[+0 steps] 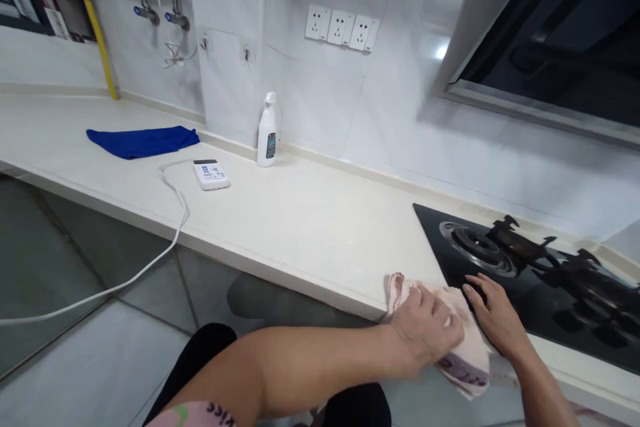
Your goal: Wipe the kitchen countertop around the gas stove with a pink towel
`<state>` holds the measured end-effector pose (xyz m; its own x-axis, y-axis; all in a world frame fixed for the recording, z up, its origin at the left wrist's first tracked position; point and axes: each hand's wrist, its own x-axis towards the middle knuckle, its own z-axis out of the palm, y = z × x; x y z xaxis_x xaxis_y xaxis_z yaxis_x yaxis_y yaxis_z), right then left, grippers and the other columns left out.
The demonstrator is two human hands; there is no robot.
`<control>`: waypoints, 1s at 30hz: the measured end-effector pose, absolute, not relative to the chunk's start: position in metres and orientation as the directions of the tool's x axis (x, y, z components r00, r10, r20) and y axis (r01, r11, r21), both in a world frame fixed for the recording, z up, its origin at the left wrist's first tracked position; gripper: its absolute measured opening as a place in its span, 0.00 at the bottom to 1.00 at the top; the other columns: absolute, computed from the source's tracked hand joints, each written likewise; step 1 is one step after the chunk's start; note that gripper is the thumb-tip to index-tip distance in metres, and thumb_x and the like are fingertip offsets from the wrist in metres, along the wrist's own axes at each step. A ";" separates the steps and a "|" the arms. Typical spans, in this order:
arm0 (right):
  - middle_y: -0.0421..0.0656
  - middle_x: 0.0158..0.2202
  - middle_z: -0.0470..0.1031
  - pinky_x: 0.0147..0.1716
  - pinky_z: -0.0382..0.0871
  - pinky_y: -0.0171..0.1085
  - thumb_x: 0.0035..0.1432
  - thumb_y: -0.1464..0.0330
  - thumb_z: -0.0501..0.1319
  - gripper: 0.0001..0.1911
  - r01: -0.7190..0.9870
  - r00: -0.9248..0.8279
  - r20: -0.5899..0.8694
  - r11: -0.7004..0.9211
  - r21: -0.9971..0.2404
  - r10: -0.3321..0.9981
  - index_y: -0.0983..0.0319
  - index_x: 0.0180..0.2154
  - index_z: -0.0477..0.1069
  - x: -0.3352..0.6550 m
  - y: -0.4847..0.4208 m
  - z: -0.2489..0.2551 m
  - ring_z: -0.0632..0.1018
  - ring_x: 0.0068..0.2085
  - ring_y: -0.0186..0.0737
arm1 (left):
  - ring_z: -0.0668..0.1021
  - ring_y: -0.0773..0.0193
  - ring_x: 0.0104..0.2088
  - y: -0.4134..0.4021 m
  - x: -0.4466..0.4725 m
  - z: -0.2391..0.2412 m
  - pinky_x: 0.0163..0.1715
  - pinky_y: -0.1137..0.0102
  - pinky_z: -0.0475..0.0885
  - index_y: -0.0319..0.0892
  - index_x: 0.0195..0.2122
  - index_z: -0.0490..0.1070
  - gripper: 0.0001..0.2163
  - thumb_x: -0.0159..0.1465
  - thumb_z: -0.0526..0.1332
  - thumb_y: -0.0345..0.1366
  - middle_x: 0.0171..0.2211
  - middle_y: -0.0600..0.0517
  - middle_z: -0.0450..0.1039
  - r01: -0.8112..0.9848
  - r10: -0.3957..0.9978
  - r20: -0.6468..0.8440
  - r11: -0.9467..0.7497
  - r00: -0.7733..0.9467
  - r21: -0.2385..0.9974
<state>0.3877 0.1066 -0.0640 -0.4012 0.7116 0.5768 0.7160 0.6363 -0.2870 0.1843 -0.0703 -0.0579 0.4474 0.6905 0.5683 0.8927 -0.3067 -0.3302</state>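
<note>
Pinkish-white cloth [473,333] lies bunched at the front edge of the pale countertop [320,220], just left of the black cooktop [435,233], its purple-printed end hanging over the edge. The person's left hand [427,323] reaches across and grips it, fingers curled well in over the fabric. The right hand [495,313] is loosely open and holds nothing, its fingers over the cooktop's near left corner; whether the palm touches the surface cannot be told. Farther left, well apart from both hands, a white spray bottle [267,137] stands upright near the wall, with a small white device [211,175] and a blue cloth [145,141] beyond.
</note>
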 end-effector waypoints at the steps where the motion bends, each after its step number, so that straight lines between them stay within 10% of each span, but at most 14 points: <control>1: 0.59 0.53 0.75 0.62 0.66 0.59 0.67 0.47 0.49 0.30 0.696 -0.340 0.633 0.638 -0.328 0.696 0.64 0.48 0.74 0.386 0.095 -0.057 0.73 0.61 0.61 | 0.80 0.43 0.53 -0.067 0.190 -0.056 0.48 0.49 0.70 0.44 0.61 0.69 0.17 0.73 0.53 0.35 0.53 0.36 0.77 0.894 0.690 0.570 -0.314 0.446 -0.320; 4: 0.57 0.53 0.74 0.61 0.67 0.58 0.69 0.49 0.51 0.26 0.631 -0.220 0.755 0.680 -0.372 0.618 0.62 0.50 0.73 0.376 0.045 -0.043 0.74 0.57 0.58 | 0.78 0.41 0.56 -0.075 0.180 -0.045 0.51 0.48 0.70 0.48 0.63 0.67 0.20 0.70 0.61 0.43 0.57 0.36 0.75 0.886 0.712 0.531 -0.404 0.460 -0.226; 8: 0.53 0.60 0.72 0.60 0.65 0.57 0.72 0.55 0.52 0.21 0.579 -0.475 0.735 0.801 -0.152 0.483 0.57 0.59 0.69 0.345 -0.024 -0.052 0.72 0.61 0.55 | 0.69 0.44 0.66 -0.112 0.118 -0.028 0.61 0.53 0.66 0.43 0.68 0.59 0.40 0.59 0.74 0.47 0.66 0.36 0.66 0.810 0.707 0.504 -0.586 0.496 0.026; 17: 0.52 0.66 0.69 0.58 0.65 0.65 0.53 0.50 0.75 0.47 0.625 -0.747 0.409 0.763 0.164 0.524 0.49 0.69 0.60 0.229 -0.072 -0.038 0.69 0.64 0.70 | 0.81 0.53 0.51 -0.146 -0.041 -0.017 0.52 0.59 0.72 0.43 0.54 0.74 0.19 0.73 0.57 0.51 0.51 0.45 0.81 0.930 0.774 0.623 -0.302 0.109 0.212; 23: 0.50 0.71 0.63 0.62 0.66 0.59 0.60 0.54 0.72 0.45 0.375 -0.872 0.424 0.890 0.260 0.244 0.54 0.71 0.56 0.188 -0.092 -0.032 0.66 0.67 0.64 | 0.79 0.50 0.56 -0.132 -0.079 -0.026 0.57 0.58 0.71 0.46 0.51 0.77 0.29 0.69 0.51 0.63 0.54 0.46 0.80 0.929 0.860 0.505 -0.130 -0.069 0.347; 30: 0.50 0.62 0.74 0.61 0.64 0.57 0.73 0.48 0.50 0.28 0.458 -0.654 0.750 0.838 0.295 0.094 0.57 0.63 0.69 0.293 -0.037 -0.086 0.69 0.65 0.56 | 0.72 0.47 0.65 -0.133 -0.089 -0.036 0.64 0.52 0.64 0.49 0.58 0.76 0.27 0.68 0.55 0.59 0.64 0.46 0.72 0.976 0.943 0.325 0.000 -0.072 0.217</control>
<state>0.2927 -0.0371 -0.0858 -0.6543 0.0937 0.7504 0.4584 0.8383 0.2951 -0.0893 -0.1334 -0.0356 -0.0718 0.9431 0.3245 0.9763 -0.0002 0.2166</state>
